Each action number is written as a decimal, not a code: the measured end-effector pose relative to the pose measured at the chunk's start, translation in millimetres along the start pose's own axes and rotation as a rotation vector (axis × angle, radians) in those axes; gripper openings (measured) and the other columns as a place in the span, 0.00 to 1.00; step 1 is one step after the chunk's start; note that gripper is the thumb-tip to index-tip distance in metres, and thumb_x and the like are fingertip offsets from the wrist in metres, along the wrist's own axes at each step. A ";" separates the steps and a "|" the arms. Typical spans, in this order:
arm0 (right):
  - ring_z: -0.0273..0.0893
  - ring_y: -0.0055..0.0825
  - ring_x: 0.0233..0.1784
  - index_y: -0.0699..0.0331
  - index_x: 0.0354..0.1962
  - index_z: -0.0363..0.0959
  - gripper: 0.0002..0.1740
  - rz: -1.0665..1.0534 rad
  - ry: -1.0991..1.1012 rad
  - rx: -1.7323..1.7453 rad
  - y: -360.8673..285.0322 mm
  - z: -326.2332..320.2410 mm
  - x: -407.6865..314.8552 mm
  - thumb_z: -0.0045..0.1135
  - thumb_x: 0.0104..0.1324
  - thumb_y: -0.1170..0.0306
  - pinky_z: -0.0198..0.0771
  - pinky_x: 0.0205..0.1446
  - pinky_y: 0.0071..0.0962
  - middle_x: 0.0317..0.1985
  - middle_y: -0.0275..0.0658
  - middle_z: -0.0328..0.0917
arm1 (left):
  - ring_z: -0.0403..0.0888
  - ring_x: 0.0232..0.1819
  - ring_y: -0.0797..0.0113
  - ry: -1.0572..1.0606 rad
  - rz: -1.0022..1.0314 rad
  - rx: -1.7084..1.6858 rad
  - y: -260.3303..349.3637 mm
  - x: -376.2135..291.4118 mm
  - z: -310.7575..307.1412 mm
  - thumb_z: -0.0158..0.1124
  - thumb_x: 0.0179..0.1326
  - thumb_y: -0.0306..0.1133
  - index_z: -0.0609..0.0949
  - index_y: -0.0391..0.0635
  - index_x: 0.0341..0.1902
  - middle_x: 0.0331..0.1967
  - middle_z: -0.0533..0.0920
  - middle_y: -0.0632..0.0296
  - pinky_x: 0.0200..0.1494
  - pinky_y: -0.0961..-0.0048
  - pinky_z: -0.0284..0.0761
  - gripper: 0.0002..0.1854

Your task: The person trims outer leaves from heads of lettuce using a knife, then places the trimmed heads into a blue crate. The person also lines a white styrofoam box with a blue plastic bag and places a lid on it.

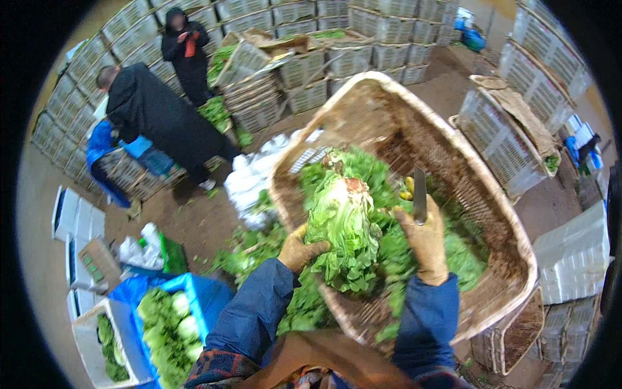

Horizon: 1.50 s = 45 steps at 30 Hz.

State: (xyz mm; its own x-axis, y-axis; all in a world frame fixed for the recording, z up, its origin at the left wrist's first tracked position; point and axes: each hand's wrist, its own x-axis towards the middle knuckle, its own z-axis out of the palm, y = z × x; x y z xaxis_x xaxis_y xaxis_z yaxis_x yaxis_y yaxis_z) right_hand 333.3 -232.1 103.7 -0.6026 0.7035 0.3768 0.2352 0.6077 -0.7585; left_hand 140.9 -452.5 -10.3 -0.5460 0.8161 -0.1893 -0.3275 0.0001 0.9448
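My gloved left hand (299, 249) grips the left side of a leafy lettuce head (342, 228), its browned cut stem facing up and away from me. A knife (420, 194) rises from my gloved right hand (423, 240), blade upward; its handle is hidden in the palm. Both hands are over a large, dirt-stained plastic crate (491, 189). More green lettuce (461, 262) lies inside it, below and around the held head. Just beyond my right thumb are small yellowish leaf pieces (407, 188). The blade stands apart from the lettuce head.
At lower left, a blue-lined box (197, 291) of lettuce stands beside a white foam box (87, 335). Loose leaves (248, 253) and white plastic bags (252, 170) lie left of the crate. Two people (155, 112), (187, 53) stand farther off, before stacked crates (301, 73).
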 end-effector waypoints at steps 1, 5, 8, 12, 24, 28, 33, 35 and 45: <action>0.81 0.45 0.59 0.69 0.60 0.75 0.29 -0.047 -0.090 -0.061 -15.0 -0.1 -17.5 0.69 0.64 0.66 0.74 0.63 0.37 0.56 0.52 0.82 | 0.83 0.52 0.68 0.028 -0.019 -0.001 0.2 -33.2 -17.7 0.79 0.59 0.26 0.78 0.36 0.67 0.56 0.86 0.59 0.58 0.68 0.79 0.32; 0.80 0.47 0.61 0.60 0.65 0.74 0.33 -0.167 -0.298 -0.119 -20.2 43.2 -124.5 0.65 0.61 0.81 0.74 0.66 0.38 0.59 0.49 0.81 | 0.83 0.52 0.68 0.113 -0.140 -0.011 5.6 -151.3 -75.5 0.78 0.57 0.22 0.79 0.36 0.65 0.55 0.86 0.58 0.57 0.67 0.80 0.31; 0.80 0.41 0.64 0.58 0.69 0.69 0.41 -0.266 -0.514 -0.321 -72.0 65.2 -183.2 0.61 0.55 0.83 0.77 0.65 0.35 0.61 0.44 0.80 | 0.83 0.49 0.71 0.163 -0.104 0.155 10.3 -232.7 -104.6 0.79 0.57 0.26 0.81 0.38 0.63 0.51 0.87 0.63 0.54 0.67 0.80 0.29; 0.84 0.46 0.50 0.59 0.70 0.66 0.45 -0.393 -0.625 -0.324 -114.8 104.3 -227.3 0.62 0.52 0.86 0.81 0.52 0.40 0.53 0.49 0.82 | 0.82 0.48 0.73 0.195 -0.210 0.190 10.7 -311.4 -123.4 0.81 0.58 0.36 0.82 0.38 0.62 0.50 0.87 0.64 0.55 0.69 0.79 0.29; 0.87 0.36 0.37 0.66 0.67 0.67 0.31 -0.600 -0.621 -0.560 -117.2 142.6 -272.3 0.53 0.65 0.77 0.83 0.34 0.31 0.41 0.44 0.84 | 0.80 0.49 0.76 0.158 -0.242 0.041 -32.4 -397.9 -104.5 0.77 0.63 0.31 0.85 0.37 0.58 0.50 0.88 0.65 0.56 0.71 0.78 0.21; 0.88 0.43 0.36 0.70 0.58 0.75 0.22 -0.262 -0.858 -0.564 -24.5 136.3 -252.8 0.58 0.66 0.76 0.82 0.35 0.41 0.32 0.56 0.83 | 0.81 0.49 0.76 0.132 -0.329 0.220 -7.7 -397.8 -86.2 0.81 0.59 0.35 0.86 0.38 0.57 0.48 0.89 0.62 0.57 0.71 0.77 0.24; 0.79 0.26 0.22 0.69 0.60 0.73 0.41 0.495 -1.041 0.397 -107.7 113.1 -231.7 0.63 0.68 0.40 0.80 0.29 0.32 0.27 0.38 0.77 | 0.89 0.46 0.59 0.229 -0.041 0.590 11.9 -371.4 -95.9 0.84 0.53 0.43 0.86 0.39 0.55 0.44 0.90 0.52 0.52 0.62 0.81 0.29; 0.77 0.22 0.26 0.70 0.65 0.67 0.52 0.593 -1.074 0.585 -117.9 118.8 -225.8 0.59 0.64 0.30 0.79 0.30 0.26 0.31 0.34 0.75 | 0.89 0.45 0.46 0.269 -0.112 1.071 44.7 -339.8 -76.8 0.84 0.51 0.49 0.85 0.41 0.58 0.42 0.89 0.44 0.50 0.59 0.82 0.35; 0.74 0.31 0.68 0.64 0.70 0.66 0.37 0.672 -0.637 1.343 -44.2 166.8 -224.0 0.57 0.75 0.47 0.71 0.72 0.36 0.64 0.43 0.76 | 0.59 0.81 0.52 0.200 0.410 0.747 18.5 -318.0 -93.8 0.81 0.56 0.48 0.58 0.45 0.83 0.79 0.63 0.49 0.79 0.55 0.56 0.56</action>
State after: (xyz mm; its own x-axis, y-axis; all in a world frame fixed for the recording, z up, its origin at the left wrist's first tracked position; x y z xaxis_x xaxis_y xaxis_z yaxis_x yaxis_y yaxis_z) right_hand 330.7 -477.9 -35.9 -0.9518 0.2293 -0.2035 -0.0194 -0.7075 -0.7064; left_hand 236.2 -766.2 42.3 -0.6580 0.7181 0.2267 0.4770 0.1646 0.8633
